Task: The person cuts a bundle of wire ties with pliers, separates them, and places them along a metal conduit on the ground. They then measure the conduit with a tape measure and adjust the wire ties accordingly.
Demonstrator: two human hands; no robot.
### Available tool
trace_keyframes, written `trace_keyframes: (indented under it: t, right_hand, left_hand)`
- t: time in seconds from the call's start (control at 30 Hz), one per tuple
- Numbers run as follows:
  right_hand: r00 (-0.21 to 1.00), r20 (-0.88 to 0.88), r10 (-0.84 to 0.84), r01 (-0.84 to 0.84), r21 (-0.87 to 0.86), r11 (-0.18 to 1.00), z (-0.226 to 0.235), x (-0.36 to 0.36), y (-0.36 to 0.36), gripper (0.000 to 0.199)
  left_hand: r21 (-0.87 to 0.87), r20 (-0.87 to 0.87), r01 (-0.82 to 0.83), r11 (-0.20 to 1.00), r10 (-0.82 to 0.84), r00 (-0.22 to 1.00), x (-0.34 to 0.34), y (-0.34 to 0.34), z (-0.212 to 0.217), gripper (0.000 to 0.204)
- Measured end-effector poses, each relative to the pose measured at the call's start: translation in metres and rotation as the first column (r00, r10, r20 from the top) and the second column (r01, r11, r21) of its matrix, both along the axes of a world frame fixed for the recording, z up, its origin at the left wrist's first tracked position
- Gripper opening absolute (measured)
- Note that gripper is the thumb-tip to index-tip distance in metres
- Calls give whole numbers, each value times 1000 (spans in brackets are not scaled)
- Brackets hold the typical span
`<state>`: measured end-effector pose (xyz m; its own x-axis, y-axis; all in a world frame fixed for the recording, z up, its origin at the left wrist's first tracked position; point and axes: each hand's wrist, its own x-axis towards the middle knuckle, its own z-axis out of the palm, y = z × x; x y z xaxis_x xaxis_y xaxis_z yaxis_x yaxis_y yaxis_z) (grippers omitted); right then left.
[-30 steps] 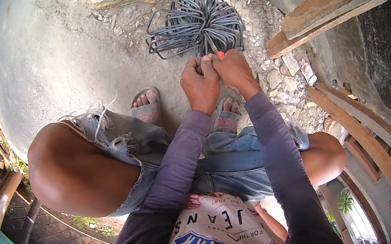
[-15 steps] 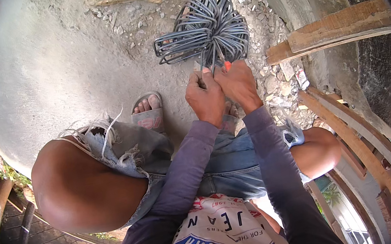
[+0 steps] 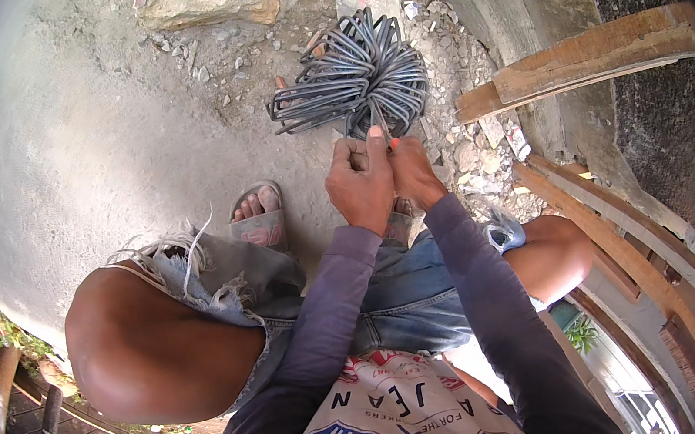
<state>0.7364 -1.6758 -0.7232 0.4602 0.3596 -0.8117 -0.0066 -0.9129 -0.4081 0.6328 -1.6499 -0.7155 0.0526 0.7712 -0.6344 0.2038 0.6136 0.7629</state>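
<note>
hands (image 3: 383, 173) perhaps nearer wire bundle (image 3: 351, 76)

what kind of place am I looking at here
Probably an outdoor building site or yard: a pile of bent steel wire loops lies on a rough concrete floor, with stone rubble and weathered wooden planks alongside.

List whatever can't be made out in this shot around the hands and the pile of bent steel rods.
- Head view: what the left hand and right hand pinch; curled fingers hide all but a thin grey piece with a small orange tip.
- The near edge of the bent rod pile: covered by the hands.
- The foot under the hands: hidden by wrists; only the other sandal shows.
- The wooden planks: cut off by the dark fisheye rim.
</note>
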Motion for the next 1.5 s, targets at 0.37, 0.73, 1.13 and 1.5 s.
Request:
trace_keyframes:
  t: [0.37,0.73,1.13,1.5]
  right_hand:
    - [984,96,-152,147,57,987,-40,-14,0,32]
    - [886,-297,-357,352,-72,933,-9,-8,-1,25]
    - [984,164,73,-61,-77,995,-22,-12,10,39]
    - [838,-155,-524,546,203,813,-78,-39,-18,35]
  left_hand:
    - [67,109,-72,995,64,992,-1,14,-26,41]
    - [89,124,-131,987,120,985,-1,5,-26,44]
    - [173,52,-17,985,8,999,-9,15,-34,48]
    - [173,-18,-3,985,6,1000,-6,18,-24,44]
